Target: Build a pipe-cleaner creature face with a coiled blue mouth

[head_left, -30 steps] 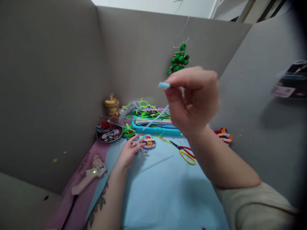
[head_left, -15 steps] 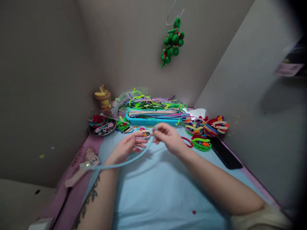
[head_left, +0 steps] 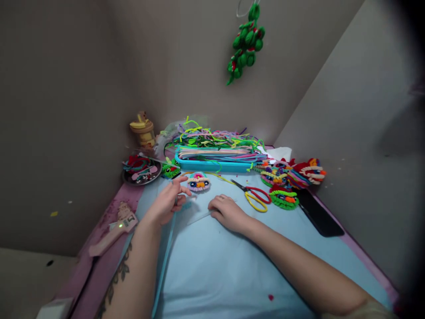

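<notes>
One pale-blue strand [head_left: 168, 252], one thin rod [head_left: 199, 218], on a covered worktop [head_left: 215, 270]

Left hand [head_left: 169, 201]: fingers loosely curled near a small pale-blue coil [head_left: 187, 206]; whether it grips anything cannot be told. Strand: runs from below this hand toward the near edge, beside the left forearm [head_left: 139, 266]. Right hand [head_left: 229, 213]: lowered to the worktop, fingers bent over one end of the rod; touching or pinching, cannot be told.

Risks, as judged: the strand's long free length may catch on the left forearm and be dragged askew; the rod, being slim, may slip from the fingertips; scissors [head_left: 246, 189], near the right hand, may be knocked by a wide sweep; a corded pink tool [head_left: 114, 235], green light lit, may be brushed if the left forearm swings outward.

Materials: strand, slender, curved, soft-looking; rod, straight, pale; scissors, dark blades, looped red and yellow handles; bird-face piece [head_left: 199, 184], rounded, ridged, fuzzy, orange-beaked, just beyond the left fingertips; blue tray [head_left: 215, 167], long, round-cornered, holding straight coloured stems [head_left: 212, 153].
</notes>
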Motion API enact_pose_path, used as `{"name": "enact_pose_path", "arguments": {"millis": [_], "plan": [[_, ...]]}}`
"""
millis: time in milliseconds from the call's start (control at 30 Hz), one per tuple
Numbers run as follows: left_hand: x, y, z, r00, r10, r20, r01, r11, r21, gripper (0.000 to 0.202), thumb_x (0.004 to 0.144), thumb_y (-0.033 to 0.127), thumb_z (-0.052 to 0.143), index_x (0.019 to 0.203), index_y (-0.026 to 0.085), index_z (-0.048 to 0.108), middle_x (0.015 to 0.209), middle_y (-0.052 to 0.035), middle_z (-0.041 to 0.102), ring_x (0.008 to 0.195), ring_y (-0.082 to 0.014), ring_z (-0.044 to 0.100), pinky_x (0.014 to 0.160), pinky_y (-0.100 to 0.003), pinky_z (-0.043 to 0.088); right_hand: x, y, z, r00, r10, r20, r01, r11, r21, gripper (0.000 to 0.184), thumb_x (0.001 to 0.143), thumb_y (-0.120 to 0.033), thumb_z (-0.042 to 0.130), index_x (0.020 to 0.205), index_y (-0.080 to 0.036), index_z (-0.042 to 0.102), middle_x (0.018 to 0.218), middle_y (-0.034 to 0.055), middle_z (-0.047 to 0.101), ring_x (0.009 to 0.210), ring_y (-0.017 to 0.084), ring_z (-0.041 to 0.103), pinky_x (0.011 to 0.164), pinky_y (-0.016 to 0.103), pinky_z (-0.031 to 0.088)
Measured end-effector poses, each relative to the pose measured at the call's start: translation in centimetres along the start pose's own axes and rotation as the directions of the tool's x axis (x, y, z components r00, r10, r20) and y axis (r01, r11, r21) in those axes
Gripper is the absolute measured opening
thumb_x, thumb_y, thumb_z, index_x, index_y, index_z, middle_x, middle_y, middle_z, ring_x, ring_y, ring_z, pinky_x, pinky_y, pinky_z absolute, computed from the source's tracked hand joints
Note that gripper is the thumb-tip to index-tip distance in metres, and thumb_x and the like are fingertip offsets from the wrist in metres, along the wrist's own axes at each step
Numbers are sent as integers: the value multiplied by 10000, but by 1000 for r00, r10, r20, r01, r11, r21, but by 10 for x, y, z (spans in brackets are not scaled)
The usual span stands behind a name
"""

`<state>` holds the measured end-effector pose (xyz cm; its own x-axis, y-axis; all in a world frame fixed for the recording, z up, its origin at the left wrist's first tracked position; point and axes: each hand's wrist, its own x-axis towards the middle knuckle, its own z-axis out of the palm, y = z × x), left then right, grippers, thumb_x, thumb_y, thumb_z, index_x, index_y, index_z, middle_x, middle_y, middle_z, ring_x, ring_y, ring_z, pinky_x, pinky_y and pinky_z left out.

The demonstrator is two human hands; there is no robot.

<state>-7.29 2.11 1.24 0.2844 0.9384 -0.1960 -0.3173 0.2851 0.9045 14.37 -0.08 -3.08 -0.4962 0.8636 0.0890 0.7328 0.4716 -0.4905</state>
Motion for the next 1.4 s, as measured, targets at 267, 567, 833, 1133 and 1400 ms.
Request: {"name": "enact_pose_path", "arguments": {"millis": [267, 567, 833, 1133, 1400], "plan": [[-4, -20, 26, 999, 12, 52, -17, 995, 97, 530, 611, 151, 799, 1106, 192, 614, 990, -69, 625, 663, -95, 522, 579, -168, 420, -11, 31, -21, 917, 111, -382, -54, 986, 155, 209, 869, -121, 433, 954, -201, 606, 928, 68, 576, 900, 200, 563, 810, 357, 454], [6, -34, 35, 979, 177, -100, -146, 955, 259, 281, 770, 309, 635, 1013, 177, 680, 750, -29, 644, 460, -70, 386, 421, -170, 273, -27, 9, -31, 829, 31, -558, 155, 947, 283, 180, 871, -166, 479, 958, -236, 620, 905, 59, 584, 856, 190, 581, 753, 338, 480], [3, -44, 48, 997, 53, 54, -71, 900, 430, 227, 753, 239, 621, 940, 153, 718, 702, -54, 692, 518, -141, 573, 482, -215, 393, -25, 1, -16, 875, 106, -473, 136, 883, 449, 168, 829, -134, 544, 922, -231, 645, 810, 26, 636, 765, 159, 604, 689, 288, 494], [-1, -45, 52, 989, 54, 136, -124, 803, 583, 173, 785, 207, 581, 815, 162, 745, 772, -74, 726, 622, -189, 651, 580, -246, 464, -26, -1, -17, 866, 188, -464, 105, 838, 535, 178, 815, -124, 575, 914, -228, 680, 828, 27, 658, 802, 156, 623, 699, 272, 502], [-2, -45, 49, 992, 67, 111, -123, 756, 643, 164, 780, 203, 583, 760, 168, 742, 680, -61, 711, 605, -192, 635, 565, -244, 437, -24, -2, -19, 882, 189, -432, 97, 823, 559, 199, 837, -131, 540, 941, -222, 684, 830, 32, 643, 749, 143, 621, 658, 264, 499]]}}
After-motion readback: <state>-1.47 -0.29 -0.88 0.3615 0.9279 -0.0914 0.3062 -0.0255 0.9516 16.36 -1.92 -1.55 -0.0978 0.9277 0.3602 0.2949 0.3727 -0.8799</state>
